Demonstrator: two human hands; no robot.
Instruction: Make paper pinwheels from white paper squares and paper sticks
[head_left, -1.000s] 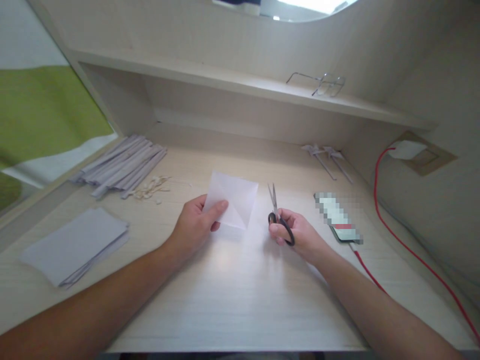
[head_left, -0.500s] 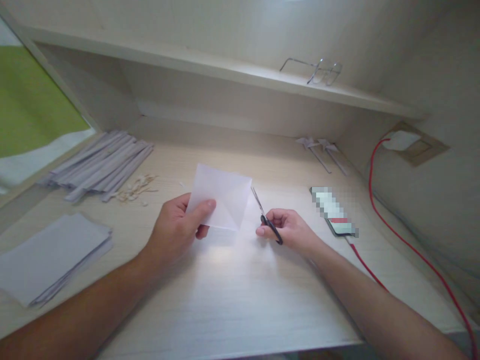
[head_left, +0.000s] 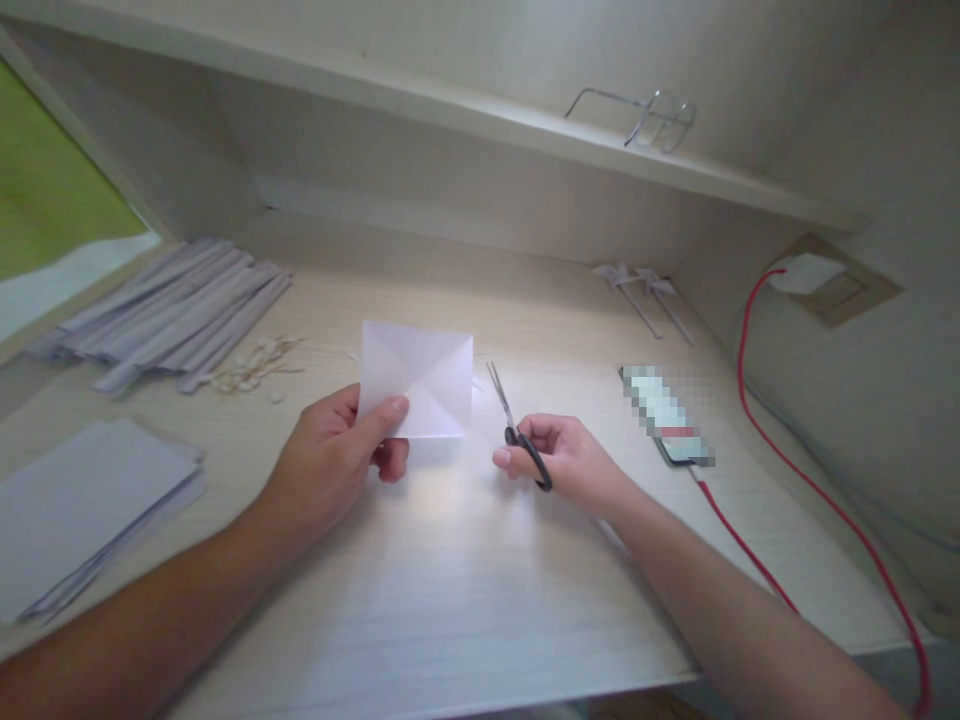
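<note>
In hands: paper square (head_left: 417, 378), scissors (head_left: 516, 432).

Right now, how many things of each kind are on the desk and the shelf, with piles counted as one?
Paper square in left hand: 1
Scissors in right hand: 1
Sheet stack: 1
Strip pile: 1
Pinwheels: 2
Phone: 1
Glasses: 1
Total: 8

Bare table (head_left: 465, 580) is left open in front of the hands and between the forearms. The left side is taken up by a stack of sheets (head_left: 82, 505) and a row of paper strips (head_left: 169, 315). On the right, passage is narrowed by a phone (head_left: 666, 415) and its red cable (head_left: 757, 585). Overhead room at the back is limited by a shelf (head_left: 450, 105).
</note>
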